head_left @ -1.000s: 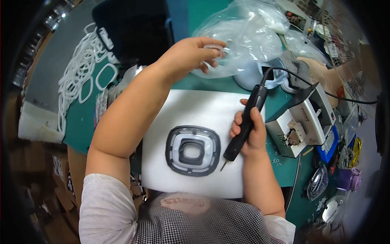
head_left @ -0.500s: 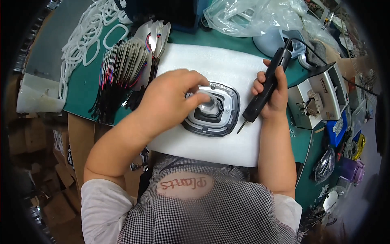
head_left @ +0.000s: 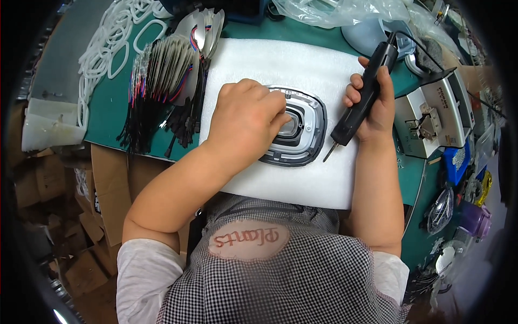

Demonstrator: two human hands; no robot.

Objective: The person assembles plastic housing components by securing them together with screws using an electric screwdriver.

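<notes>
Assembly workshop, corded screwdriver (head_left: 368,90), wired parts (head_left: 163,67)

The worktop (head_left: 102,127) was green and brightly lit. Down low on the left, brown cardboard boxes (head_left: 86,272) sat in a messy pile where it was darker. A flat grey surface (head_left: 51,70) was at the far left. On the far right was a pale patch (head_left: 490,259), too blurry to tell if it was wall or floor.

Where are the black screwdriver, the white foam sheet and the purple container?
Black screwdriver (head_left: 366,96), head view: middle of its handle.
White foam sheet (head_left: 280,62), head view: bare upper part.
Purple container (head_left: 472,219), head view: its side.
</notes>
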